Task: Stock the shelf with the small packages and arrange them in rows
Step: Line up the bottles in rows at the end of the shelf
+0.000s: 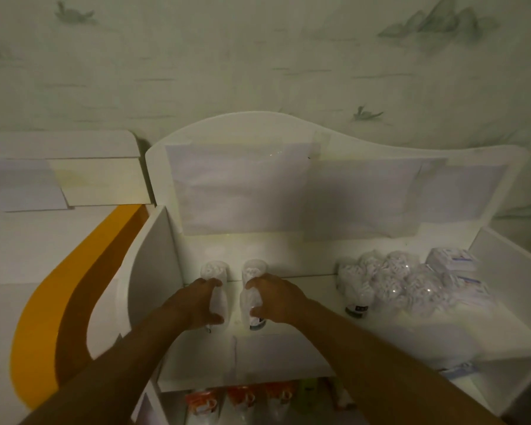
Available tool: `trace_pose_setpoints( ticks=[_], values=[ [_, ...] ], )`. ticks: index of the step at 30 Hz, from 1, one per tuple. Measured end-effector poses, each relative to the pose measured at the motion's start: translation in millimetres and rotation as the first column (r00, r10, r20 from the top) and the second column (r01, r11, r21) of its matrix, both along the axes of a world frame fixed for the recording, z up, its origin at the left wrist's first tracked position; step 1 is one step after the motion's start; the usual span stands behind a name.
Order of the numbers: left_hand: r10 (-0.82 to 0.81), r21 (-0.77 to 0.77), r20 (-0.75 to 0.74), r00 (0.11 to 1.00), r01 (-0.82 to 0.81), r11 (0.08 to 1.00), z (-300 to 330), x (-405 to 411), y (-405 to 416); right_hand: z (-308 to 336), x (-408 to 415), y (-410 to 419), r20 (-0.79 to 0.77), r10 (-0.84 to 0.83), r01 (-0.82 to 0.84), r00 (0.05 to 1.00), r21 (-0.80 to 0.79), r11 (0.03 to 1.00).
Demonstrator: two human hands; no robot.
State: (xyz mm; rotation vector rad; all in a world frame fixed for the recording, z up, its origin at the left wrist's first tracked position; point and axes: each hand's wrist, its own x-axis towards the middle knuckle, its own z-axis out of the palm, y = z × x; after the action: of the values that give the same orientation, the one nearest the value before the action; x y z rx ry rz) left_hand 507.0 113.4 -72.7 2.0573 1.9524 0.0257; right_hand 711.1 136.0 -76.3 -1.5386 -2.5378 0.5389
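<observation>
Two small clear packages filled with white pieces lie side by side on the white top shelf [288, 342], near its left end. My left hand [196, 305] grips the left package [216, 273] from its left side. My right hand [276, 299] grips the right package [253, 271] from its right side. Both packages point away from me, and their near ends are partly hidden by my fingers. A loose heap of several more such packages [383, 283] lies at the right of the same shelf.
White flat boxes with blue print [452, 259] sit at the shelf's far right, against the right side panel [509, 259]. A curved white side panel [149, 271] bounds the left. Orange and green packs [242, 400] fill the shelf below. An orange-trimmed unit [74, 271] stands to the left.
</observation>
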Motion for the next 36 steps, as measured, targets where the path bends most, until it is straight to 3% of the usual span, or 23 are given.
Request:
trace_pose_setpoints(
  ticks=[5, 10, 15, 17, 22, 32, 36],
  values=[
    [-0.013, 0.214, 0.081, 0.997, -0.005, 0.977, 24.5, 11.5, 9.5, 20.3, 19.4, -2.8, 0.125, 0.064, -0.082, 0.990, 0.137, 0.987],
    [-0.170, 0.350, 0.101, 0.980, 0.124, 0.928, 44.5, 64.9, 22.4, 36.2, 82.7, 0.6, 0.233, -0.066, 0.009, 0.970, 0.241, 0.970],
    [-0.392, 0.414, 0.165, 0.905, 0.297, 0.860, 38.2, 144.6, 37.4, 33.2, 159.5, 2.3, 0.329, -0.202, 0.126, 0.923, 0.236, 0.963],
    [-0.439, 0.394, 0.169, 0.883, 0.347, 0.851, 31.4, 177.9, 46.9, 28.3, 183.7, 3.8, 0.321, -0.198, 0.131, 0.926, 0.219, 0.967],
    [-0.451, 0.195, -0.004, 0.892, 0.443, 0.875, 19.6, 234.9, 75.6, 9.7, 213.6, 5.7, 0.292, -0.151, 0.095, 0.944, 0.199, 0.975],
    [-0.487, 0.058, -0.242, 0.839, 0.513, 0.856, 1.4, 264.4, 103.3, -0.6, 232.3, 16.0, 0.227, -0.079, 0.026, 0.971, 0.227, 0.974],
    [-0.351, 0.091, -0.144, 0.925, 0.366, 0.926, -0.8, 263.1, 103.5, -1.7, 236.6, 17.1, 0.239, -0.034, -0.024, 0.970, 0.236, 0.972]
  ],
)
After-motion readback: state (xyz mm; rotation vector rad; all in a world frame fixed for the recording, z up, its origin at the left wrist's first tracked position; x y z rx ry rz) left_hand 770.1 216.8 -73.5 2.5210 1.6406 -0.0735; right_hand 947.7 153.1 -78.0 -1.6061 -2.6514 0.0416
